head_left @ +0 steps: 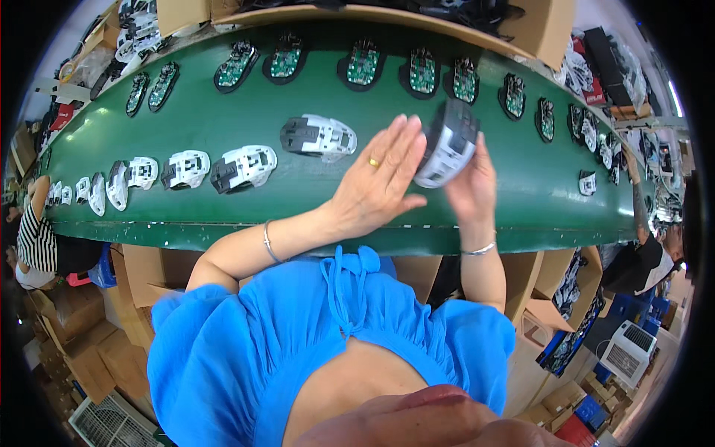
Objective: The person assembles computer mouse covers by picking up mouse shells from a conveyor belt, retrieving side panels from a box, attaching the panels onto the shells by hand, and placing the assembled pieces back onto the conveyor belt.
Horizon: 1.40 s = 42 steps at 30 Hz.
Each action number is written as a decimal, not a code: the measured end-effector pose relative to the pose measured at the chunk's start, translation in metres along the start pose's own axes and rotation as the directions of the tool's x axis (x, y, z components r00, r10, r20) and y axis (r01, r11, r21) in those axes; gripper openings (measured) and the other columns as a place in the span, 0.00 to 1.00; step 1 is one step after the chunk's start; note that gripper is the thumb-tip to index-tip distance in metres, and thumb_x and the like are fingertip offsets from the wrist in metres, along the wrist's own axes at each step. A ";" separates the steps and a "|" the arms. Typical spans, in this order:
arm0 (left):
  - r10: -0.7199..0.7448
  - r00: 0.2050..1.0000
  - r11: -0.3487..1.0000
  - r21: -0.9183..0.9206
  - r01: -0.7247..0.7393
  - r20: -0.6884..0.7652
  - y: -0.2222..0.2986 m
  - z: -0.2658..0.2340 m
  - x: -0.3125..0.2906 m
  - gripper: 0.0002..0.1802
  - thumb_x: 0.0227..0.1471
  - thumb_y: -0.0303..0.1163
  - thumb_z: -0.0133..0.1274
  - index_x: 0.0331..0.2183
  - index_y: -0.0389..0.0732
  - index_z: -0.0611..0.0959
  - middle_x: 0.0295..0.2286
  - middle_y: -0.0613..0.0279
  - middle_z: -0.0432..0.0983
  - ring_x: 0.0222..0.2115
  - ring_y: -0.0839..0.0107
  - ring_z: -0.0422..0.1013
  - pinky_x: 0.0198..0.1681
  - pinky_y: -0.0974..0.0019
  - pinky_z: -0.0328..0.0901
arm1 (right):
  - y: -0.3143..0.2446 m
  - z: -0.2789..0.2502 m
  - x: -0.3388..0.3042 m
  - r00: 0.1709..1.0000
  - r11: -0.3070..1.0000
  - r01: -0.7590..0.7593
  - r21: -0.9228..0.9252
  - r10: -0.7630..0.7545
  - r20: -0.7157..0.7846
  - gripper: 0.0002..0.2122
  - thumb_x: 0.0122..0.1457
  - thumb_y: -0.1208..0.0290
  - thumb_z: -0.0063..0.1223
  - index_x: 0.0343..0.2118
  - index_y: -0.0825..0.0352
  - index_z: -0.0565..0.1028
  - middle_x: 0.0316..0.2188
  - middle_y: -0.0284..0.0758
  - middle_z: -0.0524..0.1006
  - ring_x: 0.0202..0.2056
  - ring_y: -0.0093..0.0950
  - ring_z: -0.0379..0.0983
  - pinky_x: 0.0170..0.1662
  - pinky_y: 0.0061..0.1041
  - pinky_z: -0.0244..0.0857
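My right hand [477,190] holds up a white and black computer mouse shell [450,143], gripping it from its right side above the green table. Beside it, my left hand [376,179] is flat, with its fingers stretched out and close together. Its fingertips are close to the shell's left side; whether they touch it I cannot tell. Left of that hand lies another mouse shell [319,138], white with a dark end. Further left come more shells [244,169] in a row. Along the far side sit mouse bases with green circuit boards [363,65].
The long green work surface [298,205] curves across the view. An open cardboard box [551,33] of dark parts stands beyond it. One small white piece [588,182] lies to the right. Co-workers sit at the far left [37,238] and far right [637,261].
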<state>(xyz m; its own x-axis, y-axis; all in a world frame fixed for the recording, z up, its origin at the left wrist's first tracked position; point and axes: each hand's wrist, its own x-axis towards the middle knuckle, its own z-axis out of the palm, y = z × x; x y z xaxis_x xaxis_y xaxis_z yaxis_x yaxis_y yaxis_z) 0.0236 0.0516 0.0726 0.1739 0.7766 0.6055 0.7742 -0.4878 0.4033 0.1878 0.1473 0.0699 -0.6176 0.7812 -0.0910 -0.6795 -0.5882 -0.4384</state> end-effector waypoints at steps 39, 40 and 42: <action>-0.032 0.941 0.995 -0.074 0.060 0.336 -0.162 -0.172 -0.105 0.15 0.39 0.30 0.56 0.36 0.42 0.80 0.45 0.57 0.71 0.50 0.58 0.63 0.56 0.51 0.52 | -0.073 0.090 0.128 0.737 -0.564 0.331 -0.757 -0.346 0.581 0.07 0.50 0.76 0.54 0.34 0.66 0.77 0.30 0.35 0.78 0.29 0.25 0.74 0.36 0.22 0.67; -0.067 0.970 0.997 -0.007 0.071 0.236 -0.152 -0.172 -0.102 0.15 0.39 0.27 0.57 0.35 0.39 0.80 0.43 0.56 0.72 0.48 0.58 0.66 0.53 0.54 0.57 | -0.087 0.084 0.160 0.778 -0.627 0.276 -0.729 -0.299 0.552 0.09 0.49 0.72 0.55 0.34 0.66 0.77 0.30 0.37 0.78 0.31 0.28 0.75 0.36 0.23 0.68; -0.186 0.979 0.982 -0.003 0.187 0.087 -0.132 -0.166 -0.103 0.15 0.39 0.26 0.57 0.35 0.38 0.80 0.41 0.55 0.73 0.45 0.58 0.68 0.50 0.58 0.60 | -0.127 0.066 0.204 0.894 -0.751 0.009 -0.660 -0.289 0.342 0.13 0.46 0.67 0.58 0.36 0.63 0.77 0.31 0.37 0.78 0.35 0.33 0.75 0.39 0.29 0.68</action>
<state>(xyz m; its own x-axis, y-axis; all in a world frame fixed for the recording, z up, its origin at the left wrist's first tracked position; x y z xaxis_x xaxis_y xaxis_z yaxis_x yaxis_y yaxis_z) -0.1976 -0.0300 0.0704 0.0793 0.8855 0.4578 0.7912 -0.3352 0.5115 0.1222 0.3684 0.1660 -0.4908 0.7975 0.3509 0.7661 0.5869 -0.2621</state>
